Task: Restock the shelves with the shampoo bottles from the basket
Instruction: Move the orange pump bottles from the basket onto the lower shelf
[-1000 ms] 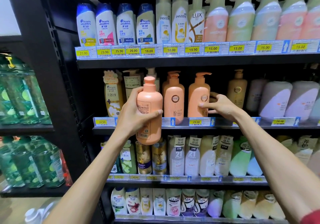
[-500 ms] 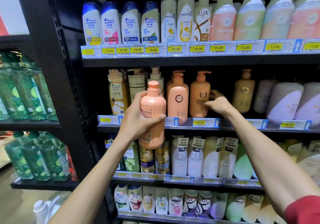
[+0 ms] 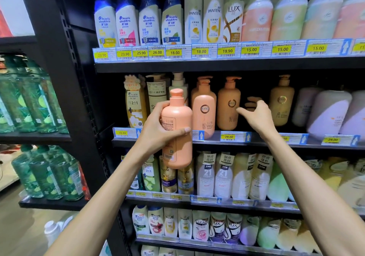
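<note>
The left hand (image 3: 158, 129) grips the peach bottle (image 3: 176, 117) round its middle. The bottle is upright, back label facing the person, just in front of the middle shelf (image 3: 266, 144) and left of the peach pump bottle (image 3: 203, 109). The right hand (image 3: 256, 115) holds nothing. Its fingers are loosely spread in the dark gap between the orange pump bottle (image 3: 229, 105) and the golden pump bottle (image 3: 281, 101). That gap looks the likely slot. I'd lift the base clear of the price rail (image 3: 229, 137), turn the front outward, and steady the neighbours with the free hand.
</note>
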Tool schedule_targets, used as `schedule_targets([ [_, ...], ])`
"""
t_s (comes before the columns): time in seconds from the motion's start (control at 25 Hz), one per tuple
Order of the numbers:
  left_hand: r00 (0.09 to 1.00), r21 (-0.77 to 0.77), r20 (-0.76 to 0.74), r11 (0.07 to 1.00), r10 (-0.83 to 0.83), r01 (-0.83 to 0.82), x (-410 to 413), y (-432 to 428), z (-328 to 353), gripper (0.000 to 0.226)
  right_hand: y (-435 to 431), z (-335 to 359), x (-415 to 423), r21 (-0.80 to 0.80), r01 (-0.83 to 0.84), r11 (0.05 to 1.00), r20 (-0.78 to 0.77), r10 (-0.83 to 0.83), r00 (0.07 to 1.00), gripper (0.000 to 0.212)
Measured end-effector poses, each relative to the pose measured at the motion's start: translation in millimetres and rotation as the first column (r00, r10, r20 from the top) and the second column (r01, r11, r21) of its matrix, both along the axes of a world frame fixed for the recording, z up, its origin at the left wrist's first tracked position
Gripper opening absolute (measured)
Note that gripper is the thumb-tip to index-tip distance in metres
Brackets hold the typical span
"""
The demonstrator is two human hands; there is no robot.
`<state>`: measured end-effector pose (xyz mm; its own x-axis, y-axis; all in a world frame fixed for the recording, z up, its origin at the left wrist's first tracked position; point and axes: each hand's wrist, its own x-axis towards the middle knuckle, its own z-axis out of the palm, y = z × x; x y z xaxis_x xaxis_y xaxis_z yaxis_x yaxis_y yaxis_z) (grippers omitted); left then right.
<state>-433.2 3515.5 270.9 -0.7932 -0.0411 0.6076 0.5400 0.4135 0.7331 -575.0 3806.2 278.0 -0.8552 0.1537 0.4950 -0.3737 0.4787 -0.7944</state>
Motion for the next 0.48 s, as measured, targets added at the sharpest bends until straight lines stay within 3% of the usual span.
schedule_targets([
  [0.12, 0.994, 0.014, 0.016, 0.994, -0.108, 0.108, -1, 1, 4, 0.074, 0, -9, 46, -0.152, -0.079, 0.985, -0.186, 0.050, 0.981, 0.037],
  [0.24, 0.968, 0.007, 0.044, 0.969, -0.246, 0.246, 0, 4, 9, 0.075, -4, -26, 82, -0.184, -0.319, 0.930, -0.159, 0.292, 0.943, 0.026],
  [0.36, 0.914, 0.014, 0.062, 0.916, -0.400, 0.400, -1, 11, 13, 0.078, -10, -48, 108, -0.306, -0.629, 0.714, 0.067, 0.675, 0.735, 0.031],
  [0.48, 0.862, 0.020, 0.069, 0.864, -0.502, 0.502, 1, 22, 20, 0.083, -23, -67, 123, -0.457, -0.708, 0.538, 0.211, 0.839, 0.502, 0.070],
])
